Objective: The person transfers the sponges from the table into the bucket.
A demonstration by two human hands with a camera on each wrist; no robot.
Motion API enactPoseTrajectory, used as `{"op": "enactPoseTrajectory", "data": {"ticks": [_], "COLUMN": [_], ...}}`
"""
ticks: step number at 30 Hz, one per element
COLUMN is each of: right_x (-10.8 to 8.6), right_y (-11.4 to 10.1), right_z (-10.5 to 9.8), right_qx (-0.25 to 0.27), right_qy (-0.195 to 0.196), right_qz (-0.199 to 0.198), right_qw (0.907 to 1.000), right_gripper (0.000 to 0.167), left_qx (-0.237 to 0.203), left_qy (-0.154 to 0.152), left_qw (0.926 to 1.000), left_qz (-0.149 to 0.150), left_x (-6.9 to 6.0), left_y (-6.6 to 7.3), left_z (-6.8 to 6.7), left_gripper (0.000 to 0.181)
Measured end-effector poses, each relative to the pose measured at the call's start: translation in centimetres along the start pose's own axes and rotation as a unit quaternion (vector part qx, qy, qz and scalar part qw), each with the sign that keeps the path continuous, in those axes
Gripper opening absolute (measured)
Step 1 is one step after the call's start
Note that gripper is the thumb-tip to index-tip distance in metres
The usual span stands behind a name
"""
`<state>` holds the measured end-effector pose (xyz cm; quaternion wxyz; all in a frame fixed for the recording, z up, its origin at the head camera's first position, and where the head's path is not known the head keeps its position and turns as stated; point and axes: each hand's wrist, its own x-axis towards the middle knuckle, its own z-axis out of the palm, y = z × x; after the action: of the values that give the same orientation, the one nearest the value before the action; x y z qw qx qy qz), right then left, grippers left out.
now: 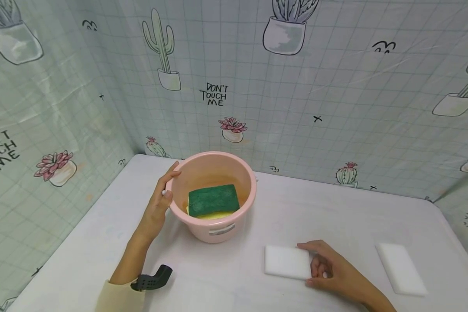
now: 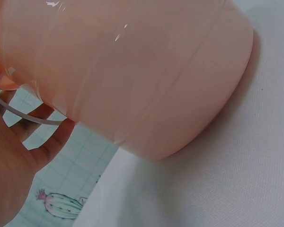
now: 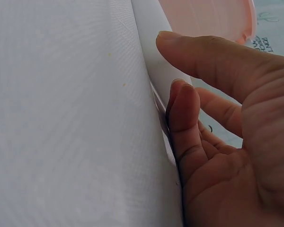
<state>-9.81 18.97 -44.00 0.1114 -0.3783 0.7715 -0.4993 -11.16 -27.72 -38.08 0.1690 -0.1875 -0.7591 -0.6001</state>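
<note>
A pink plastic bucket [image 1: 221, 232] stands upright on the white table, with a green-and-yellow scouring sponge [image 1: 213, 200] inside. My left hand [image 1: 156, 212] grips its rim at the left side. In the left wrist view, the fingers of the left hand [image 2: 14, 156] lie by the bucket's wall [image 2: 146, 75] and its thin handle [image 2: 26, 115]. Flat on the table, right of the bucket, lies a white sponge block [image 1: 286, 262]. My right hand [image 1: 331, 271] holds its right end, index finger at the far edge and thumb at the near corner.
Another white sponge block [image 1: 401, 268] lies on the table [image 1: 214, 277] to the right of my right hand. A cactus-printed cloth [image 1: 257, 99] hangs behind the table and along its left side. A black curved device [image 1: 154, 279] is on my left wrist.
</note>
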Motion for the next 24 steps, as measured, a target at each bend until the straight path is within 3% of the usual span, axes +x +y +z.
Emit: {"op": "enactPoseTrajectory", "data": {"ticks": [7, 12, 24], "right_x": [-0.02, -0.03, 0.17], "right_y": [0.07, -0.39, -0.58], "right_z": [0.03, -0.04, 0.07], "right_qx": [-0.001, -0.010, 0.046], "right_qy": [-0.007, -0.003, 0.004], "right_qz": [-0.010, 0.017, 0.030], "right_qw": [0.9999, 0.9998, 0.9985], "right_gripper": [0.072, 0.068, 0.063], "left_qx": [0.002, 0.003, 0.005], "left_qy": [0.002, 0.003, 0.002], "left_qw": [1.0000, 1.0000, 1.0000], "left_qz": [0.005, 0.004, 0.004], "left_x": [0.05, 0.04, 0.07], "left_y": [-0.07, -0.30, -0.40], "left_z": [0.00, 0.03, 0.00], "left_gripper": [0.046, 0.046, 0.046]}}
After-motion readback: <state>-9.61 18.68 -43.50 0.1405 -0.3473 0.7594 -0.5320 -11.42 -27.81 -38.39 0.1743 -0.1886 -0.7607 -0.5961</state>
